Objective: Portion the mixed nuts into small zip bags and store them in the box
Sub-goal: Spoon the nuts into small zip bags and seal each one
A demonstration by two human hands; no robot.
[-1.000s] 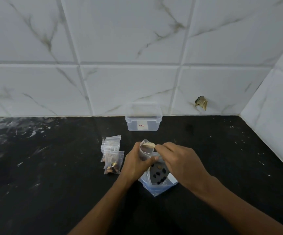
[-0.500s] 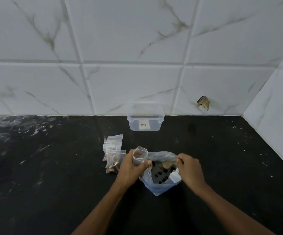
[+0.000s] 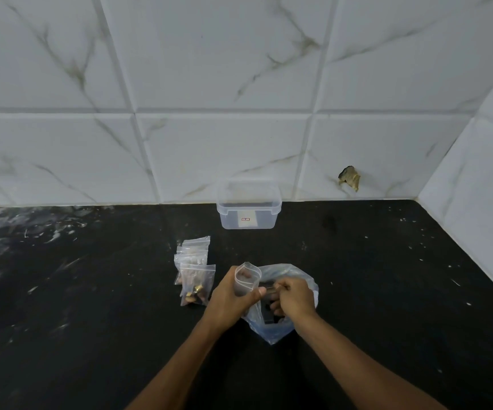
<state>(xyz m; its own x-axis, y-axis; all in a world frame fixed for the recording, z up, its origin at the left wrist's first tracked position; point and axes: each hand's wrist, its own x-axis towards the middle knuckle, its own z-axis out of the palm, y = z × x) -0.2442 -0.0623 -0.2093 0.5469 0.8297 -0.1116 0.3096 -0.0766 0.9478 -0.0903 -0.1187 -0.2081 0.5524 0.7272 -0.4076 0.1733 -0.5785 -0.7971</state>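
Left hand (image 3: 233, 294) gripping an open, empty small zip bag (image 3: 247, 279); right hand (image 3: 292, 297) reaching, fingers curled, into the big nut bag (image 3: 301, 279), grasp unclear; filled zip bags (image 3: 195, 273) lying alongside; clear box (image 3: 249, 209) sitting open.

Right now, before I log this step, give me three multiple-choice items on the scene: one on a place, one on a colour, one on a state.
1. Where does the clear plastic box stand?
A. against the tiled wall
B. at the counter's near edge
C. on the pile of filled bags

2. What colour is the countertop?
A. white
B. black
C. wooden brown

3. How is the small zip bag in the left hand?
A. sealed flat
B. lying on the counter
C. held upright, mouth open

Answers: 1 A, it sits at the back, by the tiles. 2 B, the surface is dark with pale specks. 3 C, its rim gapes round above the fingers.
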